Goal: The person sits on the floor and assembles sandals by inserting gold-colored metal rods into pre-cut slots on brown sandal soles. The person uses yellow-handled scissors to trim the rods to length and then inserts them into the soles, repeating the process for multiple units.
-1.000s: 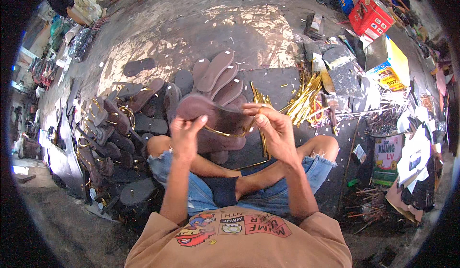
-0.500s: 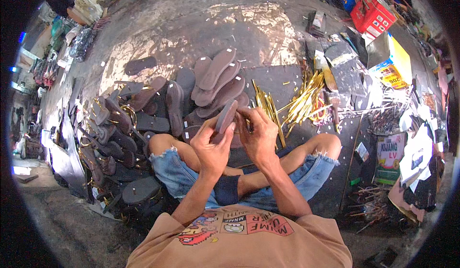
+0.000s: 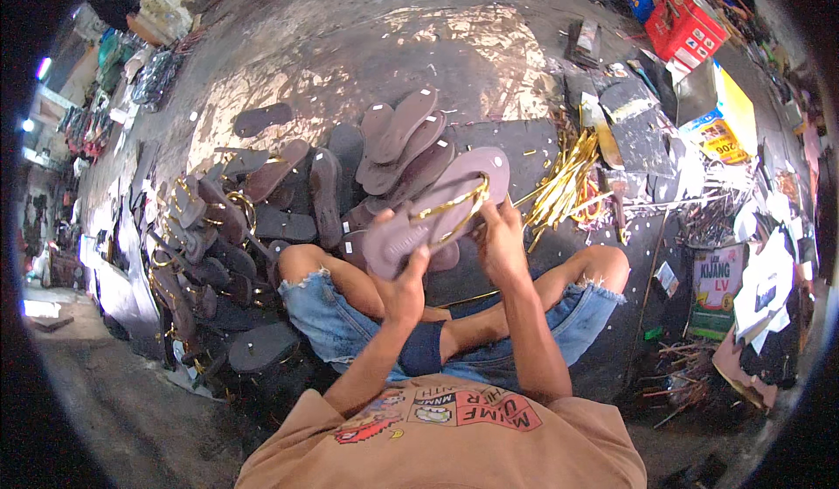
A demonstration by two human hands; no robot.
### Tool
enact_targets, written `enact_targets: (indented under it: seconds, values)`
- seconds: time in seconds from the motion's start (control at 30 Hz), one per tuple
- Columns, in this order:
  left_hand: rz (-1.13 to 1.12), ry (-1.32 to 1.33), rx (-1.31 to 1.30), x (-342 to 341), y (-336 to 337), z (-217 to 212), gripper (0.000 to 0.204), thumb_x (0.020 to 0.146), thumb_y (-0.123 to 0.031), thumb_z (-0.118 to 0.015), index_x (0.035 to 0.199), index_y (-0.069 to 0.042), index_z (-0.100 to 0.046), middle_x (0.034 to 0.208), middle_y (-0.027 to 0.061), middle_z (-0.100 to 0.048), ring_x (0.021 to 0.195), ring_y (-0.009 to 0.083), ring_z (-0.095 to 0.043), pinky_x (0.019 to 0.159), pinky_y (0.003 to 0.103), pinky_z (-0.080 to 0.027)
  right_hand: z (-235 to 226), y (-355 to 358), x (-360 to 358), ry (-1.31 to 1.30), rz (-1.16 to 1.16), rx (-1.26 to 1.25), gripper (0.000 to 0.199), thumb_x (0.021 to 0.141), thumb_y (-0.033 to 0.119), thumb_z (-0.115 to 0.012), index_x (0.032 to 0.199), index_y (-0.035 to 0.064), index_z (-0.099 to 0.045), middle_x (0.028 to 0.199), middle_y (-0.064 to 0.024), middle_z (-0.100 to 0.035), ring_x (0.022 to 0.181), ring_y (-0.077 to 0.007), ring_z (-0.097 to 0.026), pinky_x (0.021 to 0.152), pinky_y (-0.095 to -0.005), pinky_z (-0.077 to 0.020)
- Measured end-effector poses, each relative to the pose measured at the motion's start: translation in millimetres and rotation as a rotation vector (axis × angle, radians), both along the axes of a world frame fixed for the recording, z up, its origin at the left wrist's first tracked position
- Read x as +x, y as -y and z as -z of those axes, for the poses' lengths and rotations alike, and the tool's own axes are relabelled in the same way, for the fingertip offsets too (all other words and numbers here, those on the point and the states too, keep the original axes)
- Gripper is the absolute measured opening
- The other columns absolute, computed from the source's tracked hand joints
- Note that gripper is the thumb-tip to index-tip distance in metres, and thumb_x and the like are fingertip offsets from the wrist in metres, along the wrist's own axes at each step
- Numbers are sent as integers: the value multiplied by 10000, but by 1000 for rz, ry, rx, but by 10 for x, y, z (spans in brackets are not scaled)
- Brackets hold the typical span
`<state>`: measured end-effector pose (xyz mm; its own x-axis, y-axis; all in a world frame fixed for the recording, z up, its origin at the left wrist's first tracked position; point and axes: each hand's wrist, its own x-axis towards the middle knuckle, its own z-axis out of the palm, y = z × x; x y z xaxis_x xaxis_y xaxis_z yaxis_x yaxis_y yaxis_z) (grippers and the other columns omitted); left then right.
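Note:
A brown flip-flop sandal (image 3: pixel 439 216) with gold straps is held up in front of my crossed legs, its footbed tilted toward me. My left hand (image 3: pixel 404 281) grips it at the heel end, thumb along the near edge. At the toe half, my right hand (image 3: pixel 502 242) holds the near side beside the strap, with some fingers hidden beneath the sole. Just beyond the sandal lies a stack of brown soles (image 3: pixel 398 135) with small white stickers. Gold strap strips (image 3: pixel 564 183) lie in a bundle to the right.
Many sandals and soles (image 3: pixel 205 253) are heaped at my left, close to my knee. On the right stand a red box (image 3: pixel 684 24), a yellow and white carton (image 3: pixel 721 113) and a green and white tin (image 3: pixel 717 292). A single dark sole (image 3: pixel 262 119) lies farther off.
The sandal has turned from nearly edge-on to showing its footbed and gold straps. My right hand has shifted slightly right and down, and my left hand now holds the heel end.

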<state>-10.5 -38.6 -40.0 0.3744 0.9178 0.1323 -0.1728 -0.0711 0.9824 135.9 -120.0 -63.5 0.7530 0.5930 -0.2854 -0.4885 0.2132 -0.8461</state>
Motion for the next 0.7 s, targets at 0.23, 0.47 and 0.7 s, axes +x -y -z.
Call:
enact_targets:
  seconds: [0.23, 0.47, 0.7]
  values:
    - [677, 227, -978, -431, -51, 324, 265, 1072, -117, -627, 1271, 43, -698, 1181, 136, -773, 1093, 202, -744, 989, 379, -606, -325, 160, 391, 432, -149, -182, 520, 1076, 263, -645, 1440, -97, -554, 1267, -180, -726, 1169, -219, -663, 1034, -376, -517]
    - [613, 123, -923, -189, -61, 2, 437, 1039, -153, -697, 1430, 22, -614, 1237, 126, -749, 1100, 225, -745, 975, 393, -614, -219, 194, 298, 512, -123, -305, 679, 985, 261, -755, 1496, -95, -485, 1333, -263, -687, 1234, -338, -668, 1077, -427, -513]
    - [662, -350, 66, -410, 266, 53, 564, 1061, -211, -690, 1528, 53, -515, 1511, 162, -600, 1324, 274, -627, 1121, 389, -486, -590, 184, 596, 773, -302, -496, 936, 678, 433, -1020, 1428, 14, -651, 1245, -250, -759, 1198, -352, -722, 1035, -463, -559]
